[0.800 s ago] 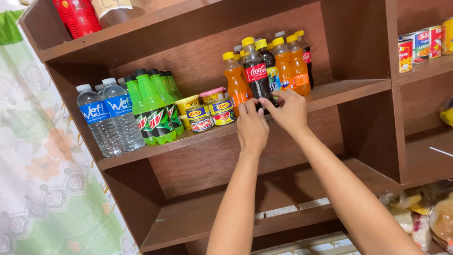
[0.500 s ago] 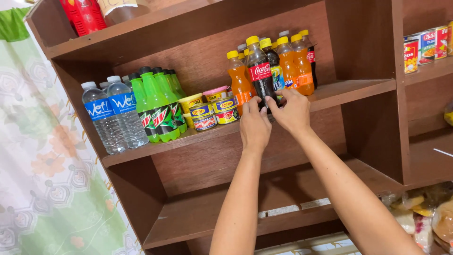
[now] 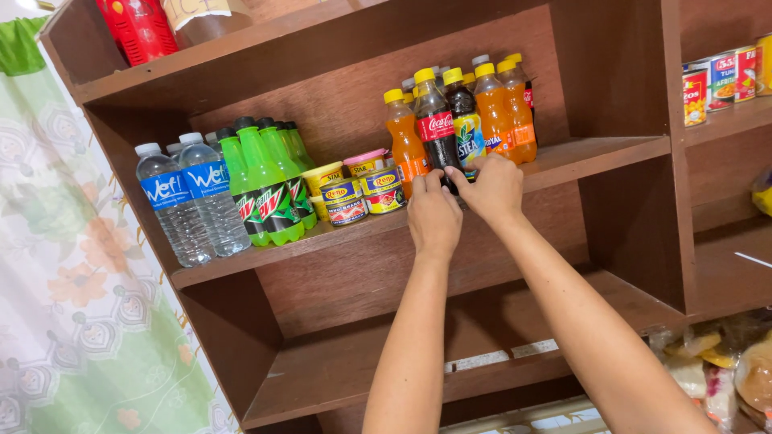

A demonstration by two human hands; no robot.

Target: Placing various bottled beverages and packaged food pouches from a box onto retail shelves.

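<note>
Head view | left hand (image 3: 434, 219) and right hand (image 3: 492, 189) both reach to the base of a dark cola bottle (image 3: 435, 133), fingers closed against its foot | bottle upright at the wooden shelf (image 3: 563, 161) front edge, among orange soda bottles (image 3: 498, 112) | round tins (image 3: 363, 193), green bottles (image 3: 269, 189), water bottles (image 3: 189, 197) further left

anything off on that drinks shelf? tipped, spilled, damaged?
Nothing stands out. Water bottles, green bottles, cans and orange bottles all stand upright on the shelf, and no spill shows. The left hand and right hand are at the base of the dark cola bottle.
</note>
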